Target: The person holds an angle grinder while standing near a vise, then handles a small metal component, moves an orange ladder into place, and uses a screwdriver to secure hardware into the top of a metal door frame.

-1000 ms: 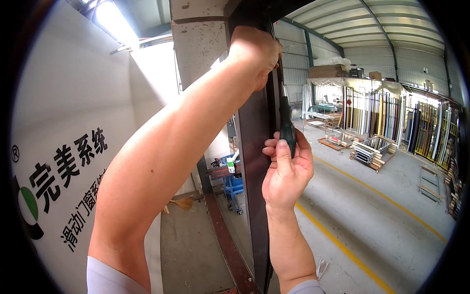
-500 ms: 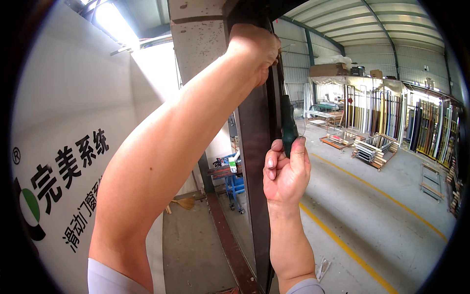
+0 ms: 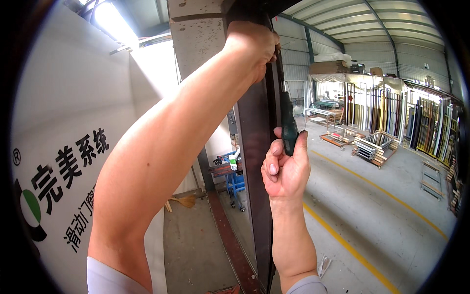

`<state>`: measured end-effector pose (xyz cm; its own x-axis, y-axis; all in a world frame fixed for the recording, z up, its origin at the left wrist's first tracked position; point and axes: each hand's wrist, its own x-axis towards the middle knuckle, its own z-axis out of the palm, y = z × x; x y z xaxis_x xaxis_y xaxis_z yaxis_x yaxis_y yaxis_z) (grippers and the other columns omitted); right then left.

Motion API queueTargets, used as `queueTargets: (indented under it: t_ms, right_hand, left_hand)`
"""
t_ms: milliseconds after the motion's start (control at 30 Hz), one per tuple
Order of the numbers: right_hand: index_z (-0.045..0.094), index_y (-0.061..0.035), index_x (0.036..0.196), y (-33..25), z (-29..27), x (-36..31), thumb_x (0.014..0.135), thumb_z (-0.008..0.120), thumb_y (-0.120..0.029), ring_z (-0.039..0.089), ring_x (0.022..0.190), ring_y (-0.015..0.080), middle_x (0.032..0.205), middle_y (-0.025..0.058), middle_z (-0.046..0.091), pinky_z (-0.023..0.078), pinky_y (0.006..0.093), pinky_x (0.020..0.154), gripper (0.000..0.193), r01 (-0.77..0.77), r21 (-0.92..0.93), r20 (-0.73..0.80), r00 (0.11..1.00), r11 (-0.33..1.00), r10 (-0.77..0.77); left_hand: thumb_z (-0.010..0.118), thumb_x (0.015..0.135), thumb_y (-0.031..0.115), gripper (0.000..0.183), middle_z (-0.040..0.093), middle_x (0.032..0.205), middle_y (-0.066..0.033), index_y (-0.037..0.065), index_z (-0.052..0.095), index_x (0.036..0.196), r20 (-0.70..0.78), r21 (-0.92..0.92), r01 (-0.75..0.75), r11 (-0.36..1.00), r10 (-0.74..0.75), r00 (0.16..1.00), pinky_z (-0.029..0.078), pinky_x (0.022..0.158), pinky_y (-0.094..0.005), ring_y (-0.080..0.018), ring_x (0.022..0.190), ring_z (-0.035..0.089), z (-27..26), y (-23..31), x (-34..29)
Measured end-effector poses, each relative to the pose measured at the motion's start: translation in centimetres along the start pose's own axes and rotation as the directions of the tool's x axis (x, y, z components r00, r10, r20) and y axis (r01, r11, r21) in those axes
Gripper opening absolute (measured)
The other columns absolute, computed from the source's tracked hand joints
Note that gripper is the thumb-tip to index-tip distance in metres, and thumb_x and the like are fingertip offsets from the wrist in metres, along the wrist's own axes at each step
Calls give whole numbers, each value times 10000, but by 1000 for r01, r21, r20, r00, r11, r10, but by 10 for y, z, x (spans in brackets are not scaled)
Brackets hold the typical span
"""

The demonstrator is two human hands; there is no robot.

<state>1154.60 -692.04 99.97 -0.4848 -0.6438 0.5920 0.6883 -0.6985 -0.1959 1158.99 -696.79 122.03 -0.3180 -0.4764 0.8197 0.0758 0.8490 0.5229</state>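
My left hand [image 3: 250,43] is raised high, its fingers curled closed against the upper part of a dark brown metal frame [image 3: 259,161]. What those fingers hold, if anything, is hidden behind the hand. Lower down, on the frame's right side, my right hand [image 3: 289,169] grips the bottom of a dark green screwdriver handle [image 3: 290,127] between thumb and fingers. The screwdriver stands nearly upright, pointing up toward my left hand; where its tip meets anything is out of sight.
A white wall panel [image 3: 73,112] with dark lettering rises at left, and a pale scuffed column [image 3: 196,54] stands behind the frame. A blue cart [image 3: 235,183] and a broom [image 3: 185,201] lie beyond. Far right, racks of profiles [image 3: 387,110] and stacked frames [image 3: 374,149] stand past yellow floor lines.
My right hand has shifted slightly, its fingers and thumb changing place on the screwdriver handle, which has tilted a little. The left hand keeps its place on the frame.
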Motion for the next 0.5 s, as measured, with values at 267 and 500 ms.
queueTargets:
  t_ms: [267, 500]
  right_hand:
    - [574, 20, 1086, -2, -1, 0, 1028, 436, -475, 470, 476, 165, 752, 99, 580, 297, 244, 390, 518, -17, -28, 13, 1000, 999, 17]
    - [480, -26, 1118, 8, 11, -8, 1038, 458, -407, 532, 666, 169, 911, 129, 585, 368, 234, 498, 390, 107, 12, 62, 992, 994, -107]
  left_hand:
    - [607, 897, 99, 196, 654, 695, -56, -4, 663, 741, 14, 37, 2, 999, -3, 1000, 500, 592, -257, -106, 597, 567, 0, 2, 0]
    - [685, 816, 96, 124, 712, 839, -16, 68, 701, 936, 291, 747, -306, 590, 124, 949, 525, 646, -248, -113, 748, 653, -7, -1, 21]
